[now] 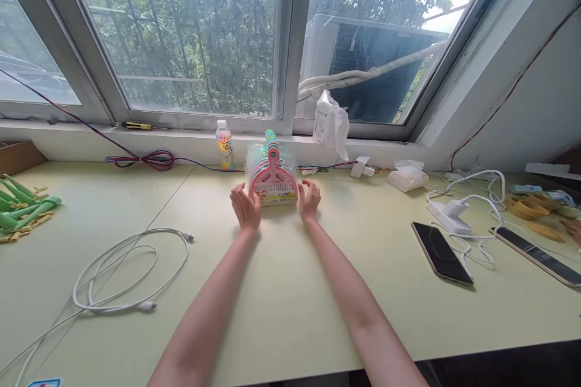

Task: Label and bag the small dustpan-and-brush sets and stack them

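A tight row of small dustpan-and-brush sets (pixel 273 176) in clear plastic stands on the table by the window wall. The front one is pink, with bristles and a yellow-and-white label; pink and mint-green handles line up behind it. At its left side is my left hand (pixel 247 207), palm turned inward, fingers stretched out. My right hand (pixel 310 201) flanks the right side, its fingers loosely spread. Both hands are at the edges of the front set, neither wrapped around it; whether they press on it I cannot tell.
A drink bottle (pixel 224 145) stands behind on the left. A white cable (pixel 131 266) lies coiled at left, near green pieces (pixel 22 205). Phones (pixel 441 253), a power strip (pixel 448 217) and a tissue pack (pixel 407 176) lie right. Another person's hand (pixel 572 230) shows at the right edge.
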Demonstrator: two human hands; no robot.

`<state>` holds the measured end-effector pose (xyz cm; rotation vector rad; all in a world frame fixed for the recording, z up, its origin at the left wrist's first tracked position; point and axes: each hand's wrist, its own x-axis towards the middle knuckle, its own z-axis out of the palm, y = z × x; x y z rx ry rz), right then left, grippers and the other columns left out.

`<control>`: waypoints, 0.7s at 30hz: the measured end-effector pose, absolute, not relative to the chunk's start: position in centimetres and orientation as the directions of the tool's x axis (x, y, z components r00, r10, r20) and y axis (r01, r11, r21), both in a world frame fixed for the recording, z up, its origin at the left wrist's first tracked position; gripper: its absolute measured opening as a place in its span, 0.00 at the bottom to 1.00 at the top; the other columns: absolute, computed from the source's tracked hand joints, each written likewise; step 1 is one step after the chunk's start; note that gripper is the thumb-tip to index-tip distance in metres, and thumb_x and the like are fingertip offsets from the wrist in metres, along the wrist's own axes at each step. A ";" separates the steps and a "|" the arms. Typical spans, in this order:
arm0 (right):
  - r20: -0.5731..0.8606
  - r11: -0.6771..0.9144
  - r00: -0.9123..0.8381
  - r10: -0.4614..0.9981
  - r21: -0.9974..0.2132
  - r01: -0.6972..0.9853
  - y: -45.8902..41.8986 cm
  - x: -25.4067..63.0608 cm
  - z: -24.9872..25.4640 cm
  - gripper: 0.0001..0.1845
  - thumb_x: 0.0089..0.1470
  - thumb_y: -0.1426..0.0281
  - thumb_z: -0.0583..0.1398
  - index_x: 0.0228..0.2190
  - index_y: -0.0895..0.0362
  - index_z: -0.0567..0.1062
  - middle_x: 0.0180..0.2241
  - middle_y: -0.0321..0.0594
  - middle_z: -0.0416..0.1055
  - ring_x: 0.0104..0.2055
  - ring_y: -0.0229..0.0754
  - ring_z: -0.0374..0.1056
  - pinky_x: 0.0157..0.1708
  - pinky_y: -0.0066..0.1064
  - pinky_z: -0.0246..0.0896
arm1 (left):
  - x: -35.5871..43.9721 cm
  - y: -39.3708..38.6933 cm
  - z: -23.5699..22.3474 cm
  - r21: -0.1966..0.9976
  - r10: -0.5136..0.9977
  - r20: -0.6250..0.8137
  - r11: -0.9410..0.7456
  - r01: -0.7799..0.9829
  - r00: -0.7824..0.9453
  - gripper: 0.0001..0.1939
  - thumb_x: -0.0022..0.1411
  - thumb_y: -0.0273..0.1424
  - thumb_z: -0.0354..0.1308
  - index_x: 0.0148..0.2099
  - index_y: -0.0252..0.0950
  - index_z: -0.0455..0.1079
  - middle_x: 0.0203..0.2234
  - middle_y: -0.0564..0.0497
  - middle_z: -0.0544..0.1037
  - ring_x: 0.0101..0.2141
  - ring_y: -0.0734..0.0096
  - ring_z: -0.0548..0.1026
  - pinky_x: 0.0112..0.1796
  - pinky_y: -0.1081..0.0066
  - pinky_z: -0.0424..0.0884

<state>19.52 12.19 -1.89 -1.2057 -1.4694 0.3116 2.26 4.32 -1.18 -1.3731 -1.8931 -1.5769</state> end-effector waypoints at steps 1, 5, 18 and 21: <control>0.603 0.453 0.185 0.776 -0.737 0.502 12.0 19.5 -1.8 0.22 0.64 0.52 0.48 0.45 0.54 0.70 0.49 0.46 0.73 0.53 0.50 0.62 0.50 0.40 0.52 | 2.4 4.2 -1.1 0.568 0.462 0.749 -0.077 0.819 -0.475 0.19 0.63 0.28 0.50 0.56 0.32 0.57 0.51 0.36 0.66 0.52 0.49 0.66 0.52 0.51 0.64; 0.649 0.487 0.166 0.743 -0.693 0.531 10.6 19.6 -0.8 0.17 0.66 0.63 0.44 0.46 0.54 0.69 0.48 0.47 0.72 0.54 0.49 0.62 0.52 0.40 0.52 | 2.7 3.8 -0.8 0.582 0.507 0.726 -0.094 0.808 -0.465 0.18 0.63 0.27 0.51 0.55 0.33 0.58 0.53 0.34 0.65 0.54 0.49 0.65 0.54 0.50 0.61; 0.798 0.787 -0.161 0.581 -0.502 0.358 -14.7 26.6 -1.5 0.17 0.62 0.71 0.53 0.25 0.48 0.74 0.25 0.35 0.74 0.34 0.42 0.71 0.38 0.36 0.67 | 13.0 -18.7 -0.5 0.359 0.449 0.886 -0.515 0.778 -0.111 0.25 0.53 0.20 0.57 0.51 0.49 0.65 0.38 0.48 0.76 0.37 0.60 0.76 0.36 0.59 0.73; 0.850 0.843 -0.201 0.487 -0.397 0.363 -21.6 28.3 -5.9 0.16 0.58 0.70 0.56 0.21 0.48 0.74 0.22 0.32 0.75 0.26 0.39 0.69 0.28 0.33 0.68 | 13.1 -26.5 -5.2 0.397 0.574 0.817 -0.624 0.673 0.051 0.32 0.44 0.19 0.59 0.48 0.57 0.73 0.33 0.51 0.77 0.30 0.62 0.76 0.26 0.62 0.74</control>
